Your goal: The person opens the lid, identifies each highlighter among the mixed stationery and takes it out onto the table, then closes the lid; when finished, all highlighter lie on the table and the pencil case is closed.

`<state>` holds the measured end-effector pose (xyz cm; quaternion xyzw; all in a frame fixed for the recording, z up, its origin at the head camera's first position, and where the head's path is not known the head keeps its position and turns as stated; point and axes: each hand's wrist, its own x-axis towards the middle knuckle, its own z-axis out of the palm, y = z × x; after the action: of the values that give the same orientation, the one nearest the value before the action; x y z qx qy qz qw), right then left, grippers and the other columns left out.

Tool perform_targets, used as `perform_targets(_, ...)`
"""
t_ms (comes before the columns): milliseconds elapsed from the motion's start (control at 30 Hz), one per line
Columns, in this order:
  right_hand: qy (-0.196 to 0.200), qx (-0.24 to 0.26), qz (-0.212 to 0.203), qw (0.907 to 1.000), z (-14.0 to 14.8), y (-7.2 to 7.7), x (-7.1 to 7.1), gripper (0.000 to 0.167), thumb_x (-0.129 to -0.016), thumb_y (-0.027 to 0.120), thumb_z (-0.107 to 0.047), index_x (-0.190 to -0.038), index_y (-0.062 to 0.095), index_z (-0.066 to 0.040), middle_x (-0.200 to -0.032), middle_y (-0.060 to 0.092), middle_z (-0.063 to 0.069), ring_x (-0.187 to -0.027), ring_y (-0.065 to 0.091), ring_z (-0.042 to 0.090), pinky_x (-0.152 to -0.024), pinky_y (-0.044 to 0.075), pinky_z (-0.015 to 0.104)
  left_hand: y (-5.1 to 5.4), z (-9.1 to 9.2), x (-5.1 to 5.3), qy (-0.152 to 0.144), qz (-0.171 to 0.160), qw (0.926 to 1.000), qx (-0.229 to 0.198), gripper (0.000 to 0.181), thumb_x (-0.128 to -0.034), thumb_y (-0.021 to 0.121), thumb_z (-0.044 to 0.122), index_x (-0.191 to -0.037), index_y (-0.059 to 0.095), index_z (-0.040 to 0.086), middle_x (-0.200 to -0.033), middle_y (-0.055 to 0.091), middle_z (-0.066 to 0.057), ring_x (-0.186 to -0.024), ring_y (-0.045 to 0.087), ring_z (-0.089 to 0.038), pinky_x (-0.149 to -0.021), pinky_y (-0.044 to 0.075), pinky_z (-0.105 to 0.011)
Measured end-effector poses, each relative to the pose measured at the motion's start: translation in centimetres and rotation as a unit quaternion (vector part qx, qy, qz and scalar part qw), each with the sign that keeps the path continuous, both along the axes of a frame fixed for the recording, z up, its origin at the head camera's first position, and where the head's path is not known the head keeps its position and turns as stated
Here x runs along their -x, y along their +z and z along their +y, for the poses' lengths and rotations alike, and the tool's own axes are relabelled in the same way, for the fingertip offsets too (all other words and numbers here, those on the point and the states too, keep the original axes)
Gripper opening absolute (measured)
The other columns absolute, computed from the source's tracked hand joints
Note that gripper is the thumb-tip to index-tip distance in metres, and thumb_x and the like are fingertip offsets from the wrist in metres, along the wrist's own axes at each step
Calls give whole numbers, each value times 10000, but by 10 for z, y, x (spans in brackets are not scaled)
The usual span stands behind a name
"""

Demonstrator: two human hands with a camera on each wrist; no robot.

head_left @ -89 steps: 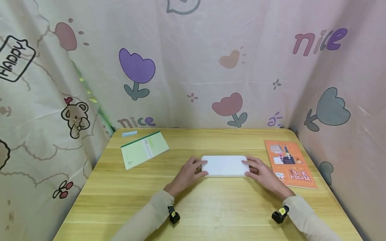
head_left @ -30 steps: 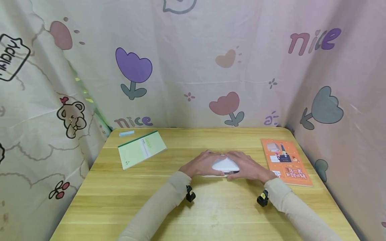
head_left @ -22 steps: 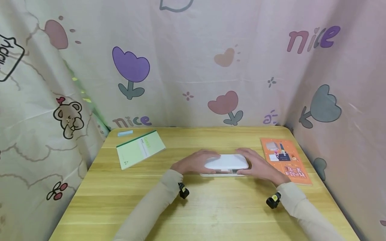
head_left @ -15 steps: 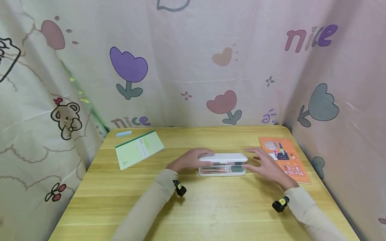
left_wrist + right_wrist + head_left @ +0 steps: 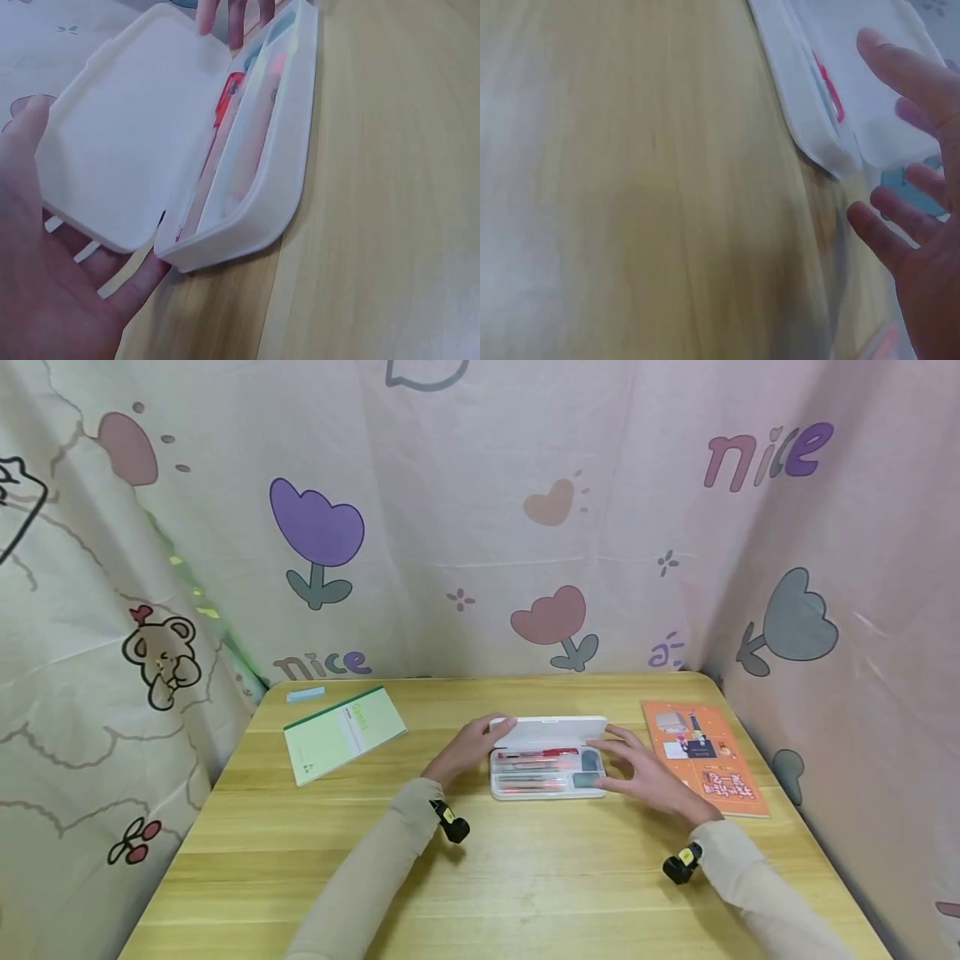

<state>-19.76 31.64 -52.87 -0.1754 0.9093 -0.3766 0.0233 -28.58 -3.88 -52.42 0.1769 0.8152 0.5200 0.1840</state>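
Observation:
A white pencil case [image 5: 547, 796] lies on the table with its lid [image 5: 556, 732] swung up and back. In its compartments are a red-capped pen [image 5: 559, 752], several thin pens or pencils [image 5: 532, 782] and grey-green blocks [image 5: 587, 780] at the right end. My left hand [image 5: 467, 749] holds the lid's left end, thumb at the edge and fingers behind, as the left wrist view shows. At the case's right end is my right hand [image 5: 651, 778], its fingers spread and relaxed; the right wrist view shows nothing gripped. Whether its fingertips touch the case, I cannot tell.
A pale green notebook [image 5: 345, 733] lies at the back left, near a small light-blue strip [image 5: 305, 694]. An orange booklet [image 5: 705, 758] lies to the right, close to my right hand. Printed curtains [image 5: 442, 527] hang behind and beside the wooden table [image 5: 525, 893].
The pencil case was closed between both hands; its lid has since swung up and back, showing the contents. My right hand drew off to the right, then came slightly back toward the case.

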Motion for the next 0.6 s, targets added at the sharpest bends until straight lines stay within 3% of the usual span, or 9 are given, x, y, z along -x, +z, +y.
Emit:
perform_targets(67,-19,-22,-17,10000,-4,-1,3,773,-947,864,-405,-1632,519,-302,-1798,175,226,-1598,254,576,-1153,244,883,-2,3,1,185,-19,9998,-1,726,-1055,449,778,-1558,575,271,-1392,712,-32,-1318,642,-257,-1217,454,-561)
perform_targets(267,-169,270,189,9993,-11,-8,8,923,-912,907,-344,-1690,411,-332,-1831,14,186,-1432,548,549,-1129,379,806,-4,8,5,691,129,9975,9,792,-1032,444,815,-1615,518,284,-1666,516,-98,-1543,476,-367,-1250,403,-624)
perform_targets(367,-203,640,568,9961,-10,-10,9,911,-894,926,-234,-1671,452,-262,-1825,72,124,-1449,533,517,-1117,482,668,-3,9,8,914,141,9957,-58,765,-1067,454,754,-1631,501,240,-1625,553,-117,-1481,536,-354,-1212,453,-600)
perform_targets(467,-172,928,965,9909,-9,-11,10,850,-893,916,-137,-1634,501,-170,-1791,143,146,-1455,501,505,-1082,535,553,-2,8,10,1174,6,9929,-174,703,-1106,459,678,-1622,511,204,-1515,638,-122,-1334,643,-303,-1147,522,-539)
perform_targets(600,-159,733,1137,9907,-9,-11,9,798,-892,921,-155,-1595,545,-144,-1752,255,150,-1469,482,465,-1133,499,611,-2,7,12,1414,-215,9893,-291,674,-1122,452,645,-1597,535,174,-1379,703,-118,-1135,722,-239,-1030,601,-439)
